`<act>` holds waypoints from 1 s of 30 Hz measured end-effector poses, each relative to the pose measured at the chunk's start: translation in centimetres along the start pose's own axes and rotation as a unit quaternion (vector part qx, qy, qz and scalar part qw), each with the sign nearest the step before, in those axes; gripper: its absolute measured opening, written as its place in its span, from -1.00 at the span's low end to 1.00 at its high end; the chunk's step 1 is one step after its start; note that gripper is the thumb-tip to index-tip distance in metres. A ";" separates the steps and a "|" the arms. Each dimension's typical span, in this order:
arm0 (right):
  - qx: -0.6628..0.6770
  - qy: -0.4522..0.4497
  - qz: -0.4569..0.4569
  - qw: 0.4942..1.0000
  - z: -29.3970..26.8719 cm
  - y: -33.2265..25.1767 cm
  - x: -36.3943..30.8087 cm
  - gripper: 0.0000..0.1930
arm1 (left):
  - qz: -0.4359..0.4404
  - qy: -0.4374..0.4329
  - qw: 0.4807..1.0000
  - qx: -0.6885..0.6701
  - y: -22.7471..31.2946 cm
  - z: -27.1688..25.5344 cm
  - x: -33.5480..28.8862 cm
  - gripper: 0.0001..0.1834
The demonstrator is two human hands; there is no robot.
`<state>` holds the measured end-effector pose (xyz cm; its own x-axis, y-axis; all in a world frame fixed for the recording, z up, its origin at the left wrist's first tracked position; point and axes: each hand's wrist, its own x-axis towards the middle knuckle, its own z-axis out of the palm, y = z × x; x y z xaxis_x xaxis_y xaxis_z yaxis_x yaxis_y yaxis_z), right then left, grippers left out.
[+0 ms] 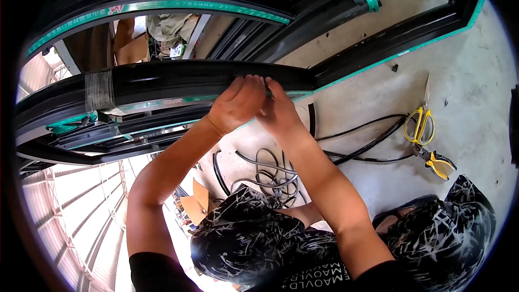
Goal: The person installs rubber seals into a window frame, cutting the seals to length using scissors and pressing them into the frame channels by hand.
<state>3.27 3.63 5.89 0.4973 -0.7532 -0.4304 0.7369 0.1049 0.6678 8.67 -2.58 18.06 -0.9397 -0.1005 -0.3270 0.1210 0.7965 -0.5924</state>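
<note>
At frame centre I see my left hand (238, 103) and right hand (278, 109) side by side, fingers curled over the edge of the long black metal frame bar (162, 82); whether they pinch anything there, I cannot tell. Below lies black rubber cord (265, 173); yellow-handled scissors (420, 122) lie at right on the grey concrete floor (476, 76).

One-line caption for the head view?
Both hands, left hand and right hand, press on a black window frame above coiled rubber strip.

Both hands' fingers (254, 82) on black frame rail (178, 82); yellow scissors (420, 124) nearby
</note>
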 end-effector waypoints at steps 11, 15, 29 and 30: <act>-0.134 0.001 -0.070 0.988 1.3 0.4 -1.5 -0.79 | -0.065 0.000 0.997 -0.038 -0.4 -2.6 0.8 -0.62; -0.058 0.011 0.000 0.998 0.8 0.4 -0.3 -0.79 | -0.057 0.010 0.998 -0.010 -1.5 -2.7 -0.3 -0.61; -0.052 -0.016 -0.016 0.998 -0.3 2.5 -2.6 -0.65 | -0.041 0.012 0.999 0.015 -1.1 -1.2 -0.9 -0.60; -0.072 0.010 -0.028 0.997 -0.9 2.4 -2.9 -0.67 | -0.052 0.017 0.998 0.010 -0.8 -1.3 -0.7 -0.59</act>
<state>4.02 6.67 8.22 0.4611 -0.7474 -0.4784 0.8216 0.1560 0.5483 8.85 -2.36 19.68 -0.9575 -0.1612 -0.2390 0.0290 0.7710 -0.6362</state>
